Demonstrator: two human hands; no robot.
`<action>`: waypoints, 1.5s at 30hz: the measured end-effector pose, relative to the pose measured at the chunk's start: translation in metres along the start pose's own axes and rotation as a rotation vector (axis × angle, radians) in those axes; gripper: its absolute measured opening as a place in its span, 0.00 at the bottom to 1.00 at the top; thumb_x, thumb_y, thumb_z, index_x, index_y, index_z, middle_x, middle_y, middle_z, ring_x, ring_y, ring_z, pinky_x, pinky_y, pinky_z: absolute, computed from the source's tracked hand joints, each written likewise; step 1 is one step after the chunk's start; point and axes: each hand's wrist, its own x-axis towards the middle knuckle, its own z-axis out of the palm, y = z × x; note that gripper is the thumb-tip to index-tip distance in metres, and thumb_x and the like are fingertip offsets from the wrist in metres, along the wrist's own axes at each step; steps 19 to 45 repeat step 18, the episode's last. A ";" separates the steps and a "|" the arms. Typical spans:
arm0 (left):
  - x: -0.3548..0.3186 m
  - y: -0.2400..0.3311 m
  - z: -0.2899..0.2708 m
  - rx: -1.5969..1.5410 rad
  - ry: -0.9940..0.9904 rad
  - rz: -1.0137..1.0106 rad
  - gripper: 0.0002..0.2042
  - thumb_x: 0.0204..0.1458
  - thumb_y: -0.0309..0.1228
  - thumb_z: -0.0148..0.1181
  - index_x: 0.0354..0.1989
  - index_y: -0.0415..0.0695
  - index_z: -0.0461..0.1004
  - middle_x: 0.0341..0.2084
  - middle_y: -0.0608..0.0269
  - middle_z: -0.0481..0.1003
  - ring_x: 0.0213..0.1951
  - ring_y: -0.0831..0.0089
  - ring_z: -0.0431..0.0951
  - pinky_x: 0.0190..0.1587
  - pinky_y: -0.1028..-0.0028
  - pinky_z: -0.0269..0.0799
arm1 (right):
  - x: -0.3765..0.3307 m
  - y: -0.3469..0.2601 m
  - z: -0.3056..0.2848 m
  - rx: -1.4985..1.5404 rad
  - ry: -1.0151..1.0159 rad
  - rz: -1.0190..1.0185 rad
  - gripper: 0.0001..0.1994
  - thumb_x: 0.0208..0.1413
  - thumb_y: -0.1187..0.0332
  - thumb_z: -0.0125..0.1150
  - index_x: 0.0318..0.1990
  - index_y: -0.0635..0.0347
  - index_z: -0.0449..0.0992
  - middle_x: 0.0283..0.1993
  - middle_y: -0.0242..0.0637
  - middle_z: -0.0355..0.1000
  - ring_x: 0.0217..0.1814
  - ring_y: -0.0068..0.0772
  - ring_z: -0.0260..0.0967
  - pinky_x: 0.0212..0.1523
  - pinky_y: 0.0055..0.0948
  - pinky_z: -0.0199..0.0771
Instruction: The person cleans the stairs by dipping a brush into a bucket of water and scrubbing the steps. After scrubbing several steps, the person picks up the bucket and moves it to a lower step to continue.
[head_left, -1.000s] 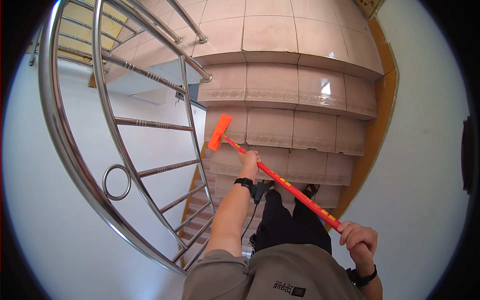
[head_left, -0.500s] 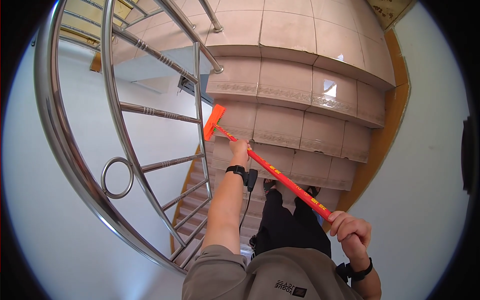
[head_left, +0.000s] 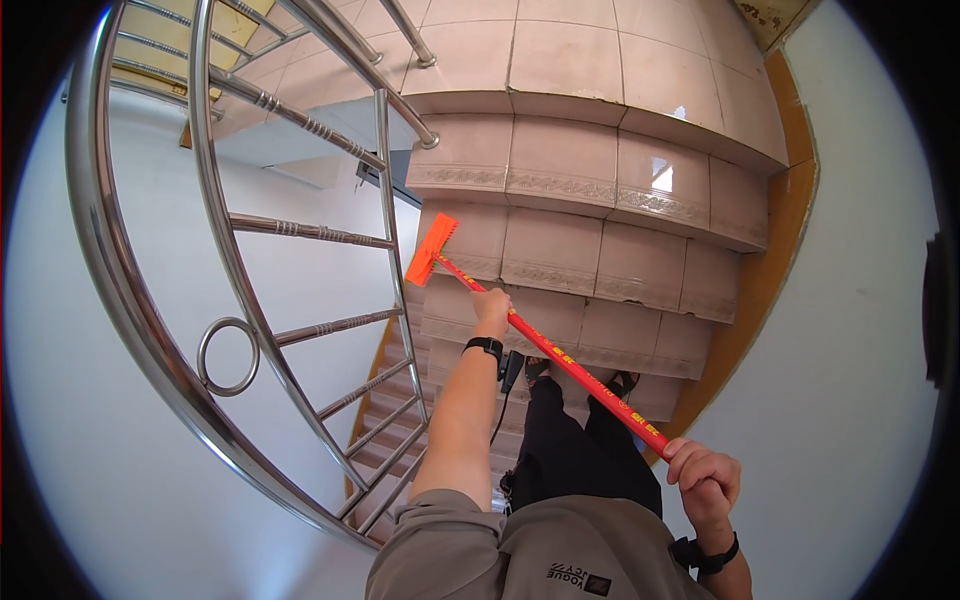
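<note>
A long-handled scrub brush (head_left: 575, 370) with a red pole slants across the steps. Its orange head (head_left: 432, 250) lies at the left end of a tiled step, close to the railing, with bristles along its edge. My left hand (head_left: 492, 308) is wrapped round the pole a little below the head, arm stretched forward. Lower right, my right hand (head_left: 704, 480) grips the pole's near end in a closed fist. A black strap with a small device and cable (head_left: 510, 370) is on my left wrist.
Pink tiled steps (head_left: 560, 160) rise ahead to a landing (head_left: 570, 50). A curved metal railing (head_left: 90, 200) runs along the left, with a lower flight (head_left: 385, 430) beyond it. The white wall (head_left: 860, 220) with a brown skirting (head_left: 780, 240) borders the right. My feet (head_left: 625, 382) stand on a step.
The brush head has shifted very slightly right, and its flat orange top shows more. My left hand has moved a little right and nearer. The right hand stays almost in place.
</note>
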 end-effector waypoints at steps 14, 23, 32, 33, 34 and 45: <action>-0.027 -0.030 0.027 0.009 -0.024 0.020 0.10 0.55 0.19 0.52 0.42 0.39 0.59 0.18 0.55 0.69 0.15 0.67 0.69 0.16 0.68 0.66 | -0.021 -0.009 -0.046 -0.016 0.016 0.020 0.08 0.46 0.76 0.47 0.19 0.60 0.70 0.18 0.35 0.68 0.26 0.32 0.67 0.49 0.41 0.70; -0.053 -0.046 0.052 0.012 0.027 0.024 0.17 0.58 0.25 0.49 0.56 0.44 0.60 0.25 0.51 0.73 0.18 0.68 0.72 0.17 0.68 0.69 | -0.033 -0.018 -0.070 -0.032 0.016 0.015 0.11 0.53 0.73 0.47 0.20 0.60 0.71 0.18 0.35 0.68 0.26 0.33 0.67 0.49 0.43 0.70; -0.053 -0.046 0.052 0.012 0.027 0.024 0.17 0.58 0.25 0.49 0.56 0.44 0.60 0.25 0.51 0.73 0.18 0.68 0.72 0.17 0.68 0.69 | -0.033 -0.018 -0.070 -0.032 0.016 0.015 0.11 0.53 0.73 0.47 0.20 0.60 0.71 0.18 0.35 0.68 0.26 0.33 0.67 0.49 0.43 0.70; -0.053 -0.046 0.052 0.012 0.027 0.024 0.17 0.58 0.25 0.49 0.56 0.44 0.60 0.25 0.51 0.73 0.18 0.68 0.72 0.17 0.68 0.69 | -0.033 -0.018 -0.070 -0.032 0.016 0.015 0.11 0.53 0.73 0.47 0.20 0.60 0.71 0.18 0.35 0.68 0.26 0.33 0.67 0.49 0.43 0.70; -0.053 -0.046 0.052 0.012 0.027 0.024 0.17 0.58 0.25 0.49 0.56 0.44 0.60 0.25 0.51 0.73 0.18 0.68 0.72 0.17 0.68 0.69 | -0.033 -0.018 -0.070 -0.032 0.016 0.015 0.11 0.53 0.73 0.47 0.20 0.60 0.71 0.18 0.35 0.68 0.26 0.33 0.67 0.49 0.43 0.70; -0.053 -0.046 0.052 0.012 0.027 0.024 0.17 0.58 0.25 0.49 0.56 0.44 0.60 0.25 0.51 0.73 0.18 0.68 0.72 0.17 0.68 0.69 | -0.033 -0.018 -0.070 -0.032 0.016 0.015 0.11 0.53 0.73 0.47 0.20 0.60 0.71 0.18 0.35 0.68 0.26 0.33 0.67 0.49 0.43 0.70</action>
